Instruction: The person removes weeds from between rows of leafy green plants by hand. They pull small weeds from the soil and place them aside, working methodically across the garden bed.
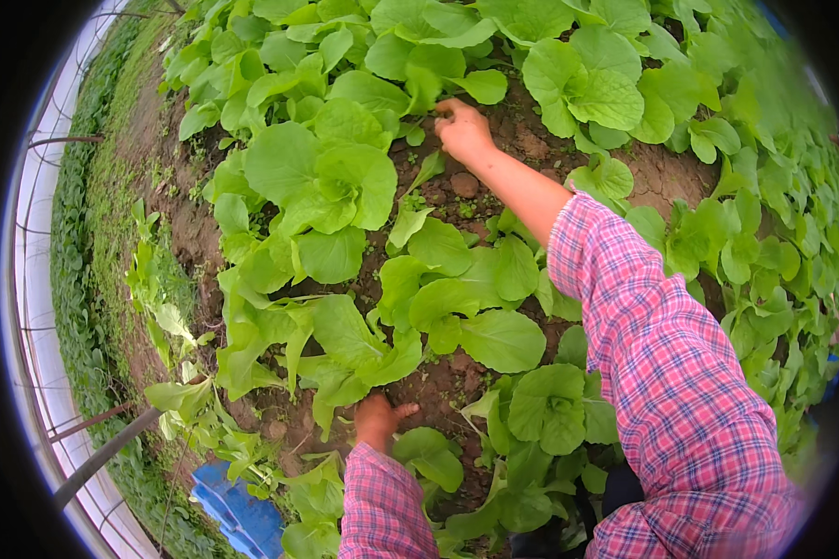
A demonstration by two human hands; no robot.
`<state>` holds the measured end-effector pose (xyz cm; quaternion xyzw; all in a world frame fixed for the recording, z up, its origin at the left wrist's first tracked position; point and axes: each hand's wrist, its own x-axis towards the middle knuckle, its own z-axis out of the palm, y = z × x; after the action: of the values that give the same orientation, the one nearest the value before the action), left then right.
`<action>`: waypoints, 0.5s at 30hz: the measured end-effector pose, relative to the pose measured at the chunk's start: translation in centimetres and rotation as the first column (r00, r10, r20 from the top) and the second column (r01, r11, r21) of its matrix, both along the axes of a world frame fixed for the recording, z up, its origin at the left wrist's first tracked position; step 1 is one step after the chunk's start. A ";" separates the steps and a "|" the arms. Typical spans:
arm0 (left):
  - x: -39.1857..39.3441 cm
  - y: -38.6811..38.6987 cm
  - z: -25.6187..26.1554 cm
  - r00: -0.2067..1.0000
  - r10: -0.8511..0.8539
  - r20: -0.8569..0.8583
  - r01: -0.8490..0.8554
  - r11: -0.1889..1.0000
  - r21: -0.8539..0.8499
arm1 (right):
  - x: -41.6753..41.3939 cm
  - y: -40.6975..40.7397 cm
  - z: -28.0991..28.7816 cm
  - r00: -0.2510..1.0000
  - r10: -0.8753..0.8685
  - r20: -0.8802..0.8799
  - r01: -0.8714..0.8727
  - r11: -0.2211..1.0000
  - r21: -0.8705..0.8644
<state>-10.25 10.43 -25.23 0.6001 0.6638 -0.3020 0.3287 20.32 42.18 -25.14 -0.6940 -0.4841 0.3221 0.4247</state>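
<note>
Broad leafy green plants grow from brown soil. My right hand reaches out to the upper middle, just over bare soil beside the leaves, its fingers bent; whether they pinch something small cannot be told. Lower down, my left hand is low at the base of a leafy plant. Its thumb points right over the soil, and leaves cover its fingers. Both arms wear pink plaid sleeves.
A blue plastic crate lies at the lower left, near pulled or drooping leafy plants. A metal pole slants in from the left, by the white greenhouse wall. More leafy plants fill the right side.
</note>
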 end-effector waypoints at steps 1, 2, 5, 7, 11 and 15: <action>0.5 0.7 1.0 1.000 0.030 -0.008 -0.030 0.997 -0.064 | -0.1 -0.7 0.2 0.999 -0.033 0.028 0.034 0.999 -0.039; 0.7 1.0 1.7 0.997 0.071 -0.023 -0.073 0.989 -0.129 | -0.2 -1.8 0.7 0.994 0.038 0.099 -0.041 0.999 0.031; 0.4 0.6 2.4 0.994 0.108 -0.016 -0.108 0.993 -0.047 | -1.9 -7.7 7.0 0.896 0.386 0.222 -0.403 0.915 0.037; 1.0 0.9 2.6 0.992 0.123 0.016 -0.123 0.992 -0.002 | -3.9 -12.0 11.6 0.644 0.651 0.402 -0.673 0.732 -0.108; 0.9 0.2 2.5 0.990 0.134 0.031 -0.136 0.988 0.067 | -11.6 -16.7 14.5 0.203 0.754 0.625 -0.979 0.154 0.133; 1.1 -0.4 2.1 0.991 0.130 0.045 -0.134 0.983 0.124 | -17.3 -11.9 10.9 -0.207 0.801 0.562 -0.753 0.236 -0.614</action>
<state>-9.20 10.06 -23.10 0.5799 0.7137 -0.2258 0.3214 3.06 30.25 -14.28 -0.3003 -0.9251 0.1502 -0.1774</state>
